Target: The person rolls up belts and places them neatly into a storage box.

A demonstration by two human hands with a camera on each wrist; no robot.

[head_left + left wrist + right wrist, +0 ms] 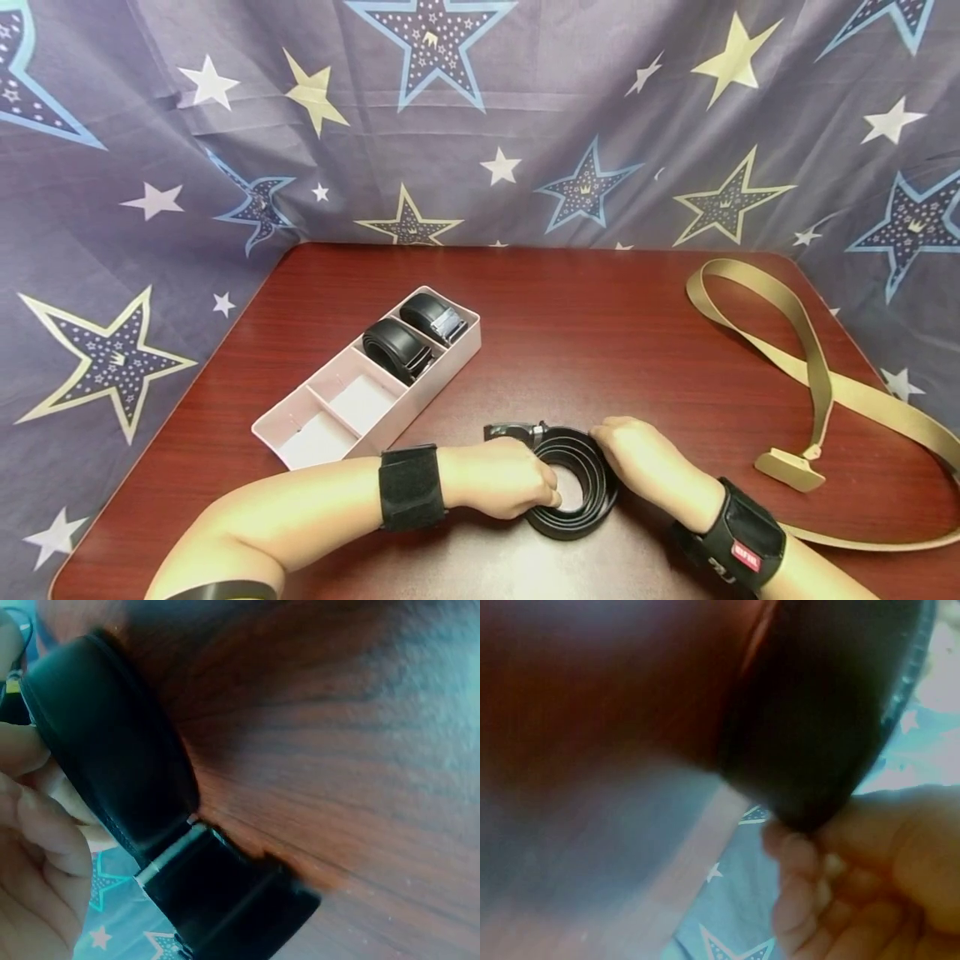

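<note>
A black belt (588, 500) is wound in a loose coil near the front of the table, its buckle end (513, 432) at the coil's upper left. My left hand (504, 482) grips the coil's left side, fingertips inside the ring. At the far right side of the coil, my right hand (637, 454) pinches the strap. The left wrist view shows the belt's outer face (112, 742) and buckle (225, 892) beside the curled fingers. In the blurred right wrist view, thumb and fingers meet at the strap's lower edge (802, 750).
A pink divided box (405, 410) stands left of the coil. Two rolled black belts, one (393, 348) behind the other (433, 317), fill its far compartments. A tan webbing belt (780, 354) with a flat buckle (790, 468) sprawls along the right side of the reddish table (585, 333).
</note>
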